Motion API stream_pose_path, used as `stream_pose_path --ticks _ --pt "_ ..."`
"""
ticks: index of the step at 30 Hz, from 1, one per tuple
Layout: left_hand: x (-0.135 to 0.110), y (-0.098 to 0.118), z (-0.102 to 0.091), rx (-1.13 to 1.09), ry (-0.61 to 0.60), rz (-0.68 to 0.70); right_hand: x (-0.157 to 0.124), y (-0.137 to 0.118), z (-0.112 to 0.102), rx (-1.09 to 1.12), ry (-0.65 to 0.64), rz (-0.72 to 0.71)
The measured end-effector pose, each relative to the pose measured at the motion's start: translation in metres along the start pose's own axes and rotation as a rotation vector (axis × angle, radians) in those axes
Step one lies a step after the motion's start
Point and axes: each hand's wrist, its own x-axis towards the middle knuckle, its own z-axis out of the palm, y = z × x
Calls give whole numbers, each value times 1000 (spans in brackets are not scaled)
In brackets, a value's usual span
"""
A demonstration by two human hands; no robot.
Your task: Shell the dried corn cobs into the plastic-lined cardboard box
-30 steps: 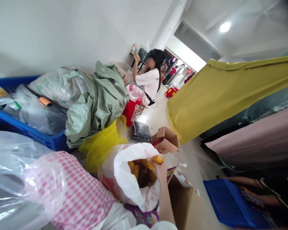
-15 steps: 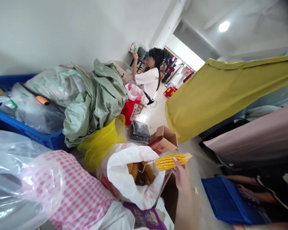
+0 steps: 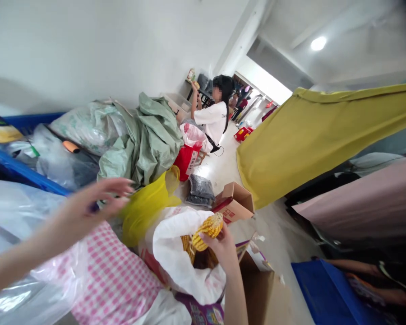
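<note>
My right hand [image 3: 218, 243] grips a dried yellow corn cob [image 3: 208, 231] over the mouth of a white woven sack [image 3: 169, 246]. Inside the sack more corn cobs [image 3: 186, 246] show, partly hidden by my hand and the folded rim. To the left, my left hand [image 3: 104, 198] is held in the air with its fingers apart and nothing in them. It is somewhat blurred, near a yellow bag [image 3: 149, 203] and above pink checked cloth [image 3: 111, 275].
An open cardboard box [image 3: 257, 289] stands right of the sack, with a smaller box [image 3: 235, 203] beyond it. A blue crate [image 3: 37, 176] full of bags lies left. A person in white [image 3: 214, 117] sits farther off. Another person's arms reach near a blue bin [image 3: 325, 289].
My right hand has brought the corn cob left over the sack opening and turned it. My left hand has come into view from the left. The view has shifted slightly.
</note>
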Motion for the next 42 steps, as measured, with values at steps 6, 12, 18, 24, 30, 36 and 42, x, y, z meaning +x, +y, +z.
stream_pose_path --ticks 6,12,18,24,30,36,42 --pt "-2 -39 137 -257 -334 -54 3 -28 39 -63 -3 -156" --pt "13 -75 148 -613 -308 -283 5 -10 34 -6 -47 -46" --pt "41 -71 126 -1025 55 -512 -8 19 40 267 -371 212" --pt "48 -86 115 -1182 251 -565 -6 26 55 324 -222 176" --pt "57 -102 109 -1189 417 -598 -7 21 53 263 -229 105" --pt "92 -94 41 -1074 562 -592 -15 26 -9 201 105 48" --pt "71 -81 -21 -1115 483 -599 9 75 -55 -169 -106 94"
